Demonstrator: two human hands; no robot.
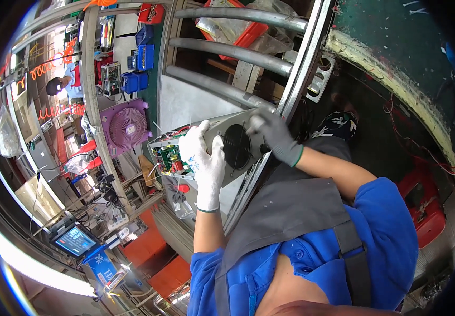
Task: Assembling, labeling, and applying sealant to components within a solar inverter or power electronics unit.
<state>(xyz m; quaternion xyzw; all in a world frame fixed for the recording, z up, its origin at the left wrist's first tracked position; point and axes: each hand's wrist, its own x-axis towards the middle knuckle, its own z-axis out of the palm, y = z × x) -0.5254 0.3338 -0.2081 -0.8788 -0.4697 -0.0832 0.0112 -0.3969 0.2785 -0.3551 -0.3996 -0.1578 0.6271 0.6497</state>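
Three grey bars (233,53), one metal-cased unit (233,122), gloved L hand (204,152) & gloved R hand (275,138)

Bars cross upper ctr of frame, ending at a silver metal rail (304,58). White panel (188,100) just below them, upper ctr. Red plastic seat (432,226) at R side, partly hidden. Metal-cased unit at ctr of frame, slanting up to the R, overlapping the white panel; its open end faces L. Purple fan (129,128) w/ round guard, L of the unit. Lit touchscreen (76,239), lower L.

L hand, white glove: abt half open, thumb & fingers bent and apart, over the unit's middle; can't tell if it grips the casing. R hand, grey glove, blurred: fingers curled at the unit's upper R end; can't tell if it has hold of anything.

Blue bins (134,82), upper L. Dark round grille (238,150) on the unit, btwn the hands. Green circuit boards (171,152) plus loose wires at unit's L end, beside L hand.
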